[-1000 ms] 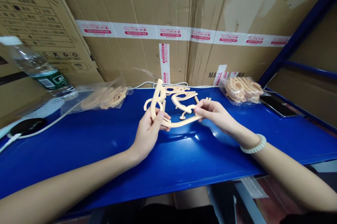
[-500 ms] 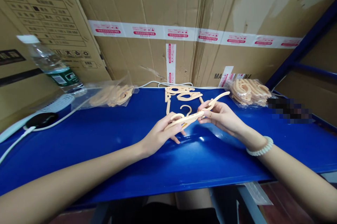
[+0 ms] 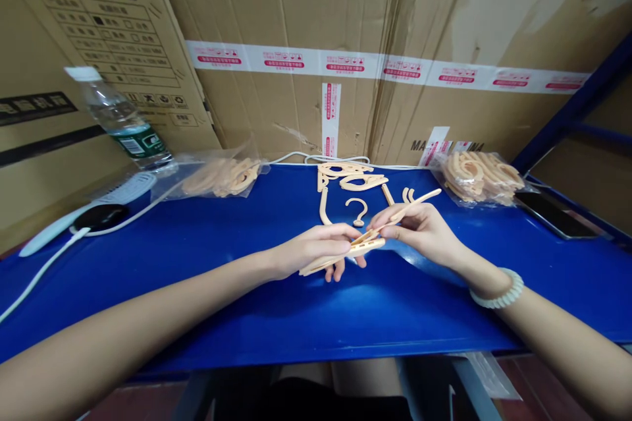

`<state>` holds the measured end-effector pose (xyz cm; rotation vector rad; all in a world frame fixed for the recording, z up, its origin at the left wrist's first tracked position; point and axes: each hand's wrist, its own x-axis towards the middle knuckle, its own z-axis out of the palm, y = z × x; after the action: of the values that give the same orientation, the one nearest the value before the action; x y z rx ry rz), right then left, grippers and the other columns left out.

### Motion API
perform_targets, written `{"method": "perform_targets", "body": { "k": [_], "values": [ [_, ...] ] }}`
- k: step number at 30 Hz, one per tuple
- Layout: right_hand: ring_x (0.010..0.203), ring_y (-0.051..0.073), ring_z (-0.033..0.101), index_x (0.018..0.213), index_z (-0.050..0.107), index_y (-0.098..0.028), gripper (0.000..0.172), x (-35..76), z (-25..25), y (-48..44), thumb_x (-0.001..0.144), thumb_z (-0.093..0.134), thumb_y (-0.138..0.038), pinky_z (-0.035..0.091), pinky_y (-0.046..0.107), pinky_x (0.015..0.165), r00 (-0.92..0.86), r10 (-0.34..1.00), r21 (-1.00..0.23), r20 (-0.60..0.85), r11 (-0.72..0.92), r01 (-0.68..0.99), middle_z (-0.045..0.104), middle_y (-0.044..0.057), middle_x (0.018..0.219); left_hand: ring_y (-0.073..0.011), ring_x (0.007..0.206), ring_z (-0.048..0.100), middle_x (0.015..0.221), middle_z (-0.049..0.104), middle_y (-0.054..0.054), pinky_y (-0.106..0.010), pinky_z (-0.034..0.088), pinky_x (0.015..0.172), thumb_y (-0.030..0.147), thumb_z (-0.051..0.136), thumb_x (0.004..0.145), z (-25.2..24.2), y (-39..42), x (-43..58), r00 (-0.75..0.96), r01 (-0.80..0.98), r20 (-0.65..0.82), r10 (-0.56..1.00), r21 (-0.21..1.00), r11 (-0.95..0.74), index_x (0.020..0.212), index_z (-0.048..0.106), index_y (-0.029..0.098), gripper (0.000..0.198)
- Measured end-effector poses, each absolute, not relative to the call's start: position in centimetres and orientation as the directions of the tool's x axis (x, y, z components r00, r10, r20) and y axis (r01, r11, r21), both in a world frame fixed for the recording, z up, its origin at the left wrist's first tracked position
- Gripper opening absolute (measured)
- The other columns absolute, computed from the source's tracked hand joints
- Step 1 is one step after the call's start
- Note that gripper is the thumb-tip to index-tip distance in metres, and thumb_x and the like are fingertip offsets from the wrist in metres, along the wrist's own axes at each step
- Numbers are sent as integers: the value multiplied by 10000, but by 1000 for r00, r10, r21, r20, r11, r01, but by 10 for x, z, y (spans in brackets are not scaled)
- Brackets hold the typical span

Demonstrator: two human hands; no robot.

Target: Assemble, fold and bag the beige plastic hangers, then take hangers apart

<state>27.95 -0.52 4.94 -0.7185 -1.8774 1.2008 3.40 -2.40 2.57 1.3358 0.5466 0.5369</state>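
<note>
My left hand [image 3: 318, 251] grips a beige plastic hanger body part [image 3: 365, 247], slotted along its edge, between thumb and fingers. In my right hand [image 3: 415, 226], thumb and fingertips pinch a slim beige hanger arm [image 3: 422, 199], seen nearly edge-on. The inner ends of the two pieces meet or overlap between my hands; whether they are joined, I cannot tell. Just beyond lies a loose hanger hook [image 3: 363, 209]. More beige hanger parts [image 3: 364, 181] lie behind it, with a curved strip [image 3: 324, 205] to the left and small curved pieces [image 3: 407, 195] by my right hand.
Clear bags of beige parts lie at left [image 3: 222, 176] and right [image 3: 481, 175] on the blue table [image 3: 237, 302]. A phone [image 3: 557, 215] is at far right. A water bottle [image 3: 131, 124], a black puck [image 3: 101, 216] and white cable are left. Cardboard [image 3: 296, 6] stands behind.
Both held pieces have come lower and turned; the right one now shows its narrow edge rather than its curve. The whole view has shifted slightly, so the table things sit further right.
</note>
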Motion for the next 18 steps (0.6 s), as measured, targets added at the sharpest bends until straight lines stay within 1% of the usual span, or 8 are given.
{"method": "perform_targets", "body": {
  "k": [4,6,8,10,12,16,18],
  "values": [
    [881,194,730,854,799,-201,71,278,50,-7,835,778,-266,604,319,808,-558,736,-864,383,500,65,770,63,892,-122,573,615,905,687,-84,-253,501,551,560,702,839,28,-25,34,756,-10,-72,651,993,121,1138,583,139,530],
    [899,197,721,863,801,-203,67,275,50,-8,857,758,-254,598,321,803,-577,699,-832,421,551,60,766,71,903,-117,545,608,830,671,-50,-242,495,537,600,684,841,29,-26,35,749,9,-80,657,994,110,1088,588,147,524],
    [898,195,711,893,801,-209,74,272,50,-11,877,737,-242,591,325,793,-599,659,-790,455,609,70,758,76,928,-115,541,605,800,662,-37,-232,487,524,616,639,869,29,-27,37,736,25,-82,672,995,94,1019,593,152,491],
    [895,192,704,914,798,-217,83,269,50,-12,891,718,-224,583,332,807,-615,614,-733,494,675,85,753,73,930,-102,533,584,804,661,-32,-213,465,500,573,631,891,29,-29,38,716,55,-74,695,997,49,976,597,152,430],
    [891,194,702,923,794,-219,92,269,48,-13,901,705,-215,578,337,816,-619,589,-687,520,719,107,756,70,907,-85,503,551,808,667,-25,-194,430,466,507,622,916,28,-30,38,698,94,-71,712,996,7,986,595,157,358],
    [852,199,715,939,780,-212,101,270,44,-12,919,683,-236,584,334,772,-611,618,-681,494,712,169,764,73,909,-72,445,502,771,693,-21,-180,381,439,436,468,1006,26,-34,39,677,164,-55,734,983,-79,1007,571,169,286],
    [870,199,716,958,773,-214,122,271,43,-11,939,653,-226,580,339,794,-627,590,-642,509,745,180,761,74,923,-80,437,495,723,688,-11,-182,371,438,423,429,1021,25,-35,39,652,224,-37,757,964,-146,1018,575,173,290]
  ]
}}
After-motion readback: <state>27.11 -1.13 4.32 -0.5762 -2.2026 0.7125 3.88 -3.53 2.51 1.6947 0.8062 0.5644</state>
